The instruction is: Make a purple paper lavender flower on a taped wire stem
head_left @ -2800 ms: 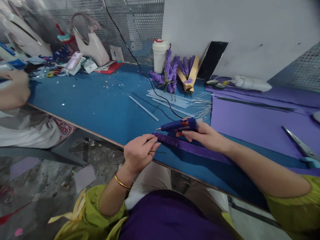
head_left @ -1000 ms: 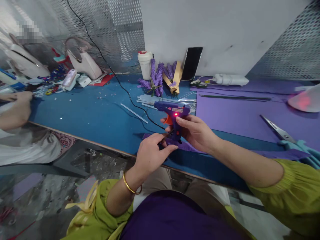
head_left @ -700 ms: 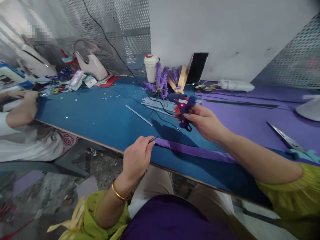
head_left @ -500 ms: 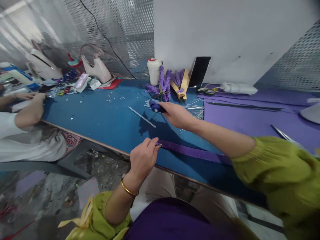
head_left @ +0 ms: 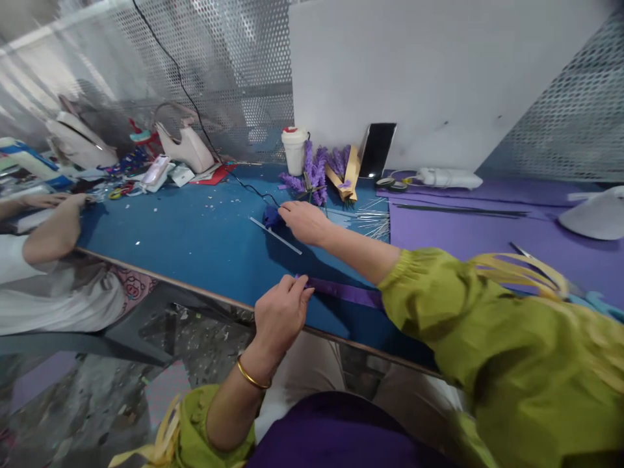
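Note:
My left hand is closed in a pinch on the end of a purple strip, near the table's front edge. The strip runs right, with its far part hidden under my right sleeve. Farther back, my right hand has its fingers on a dark blue glue gun, low over the blue tabletop. The hand partly covers the gun, from which a black cord leads away. A translucent glue stick lies just in front of it.
Purple flower sprigs, a white cup and a propped phone stand behind. Thin wires, purple sheets, scissors and a white glue-gun-like roll lie right. At far left, another person's arm rests by cluttered items.
My right hand has moved left and lowered the glue gun toward the tabletop. My left hand stays on the strip's end. The view has shifted slightly.

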`<action>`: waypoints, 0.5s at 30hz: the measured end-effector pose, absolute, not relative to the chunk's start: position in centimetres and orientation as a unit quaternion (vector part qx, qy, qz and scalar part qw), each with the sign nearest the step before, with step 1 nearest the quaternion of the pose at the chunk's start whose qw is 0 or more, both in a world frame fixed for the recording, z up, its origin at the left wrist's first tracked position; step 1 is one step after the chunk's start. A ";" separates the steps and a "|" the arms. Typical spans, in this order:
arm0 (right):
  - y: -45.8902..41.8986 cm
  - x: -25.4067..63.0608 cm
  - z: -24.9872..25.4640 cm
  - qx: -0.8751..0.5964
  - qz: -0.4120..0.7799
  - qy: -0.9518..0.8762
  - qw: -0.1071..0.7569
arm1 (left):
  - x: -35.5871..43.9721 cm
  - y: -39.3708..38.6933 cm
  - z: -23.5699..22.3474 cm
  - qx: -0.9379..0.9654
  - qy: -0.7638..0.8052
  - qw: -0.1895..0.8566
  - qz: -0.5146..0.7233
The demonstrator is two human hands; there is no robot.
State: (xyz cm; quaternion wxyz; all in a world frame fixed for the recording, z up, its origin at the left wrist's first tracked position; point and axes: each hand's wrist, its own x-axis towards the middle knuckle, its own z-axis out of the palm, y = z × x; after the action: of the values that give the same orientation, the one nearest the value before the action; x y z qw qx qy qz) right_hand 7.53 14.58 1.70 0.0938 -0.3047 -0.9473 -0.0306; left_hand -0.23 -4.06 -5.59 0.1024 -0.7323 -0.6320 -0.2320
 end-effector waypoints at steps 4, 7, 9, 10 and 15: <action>11.1 13.6 4.0 -0.322 0.055 -0.929 0.175 | -0.6 -4.3 -4.6 -0.750 -0.610 0.108 -0.232; 6.8 18.6 4.7 -0.303 0.218 -0.901 0.220 | -0.3 -4.4 -3.1 -0.770 -0.578 0.132 -0.237; 3.7 21.3 4.4 -0.259 0.228 -0.910 0.231 | 0.7 -4.4 -1.9 -0.791 -0.547 0.150 -0.230; 2.3 22.5 4.0 -0.258 0.185 -0.919 0.236 | 1.3 -4.3 -1.3 -0.806 -0.527 0.156 -0.221; -2.1 27.5 1.4 -0.335 -0.045 -0.899 0.278 | 4.8 -2.6 0.7 -0.874 -0.405 0.192 -0.188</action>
State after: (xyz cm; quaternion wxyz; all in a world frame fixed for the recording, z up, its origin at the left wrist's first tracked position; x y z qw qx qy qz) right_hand 27.54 -2.08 1.44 0.2777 -0.3350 -0.8992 -0.0453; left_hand 4.84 -2.65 0.71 0.1916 -0.8741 -0.4049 -0.1879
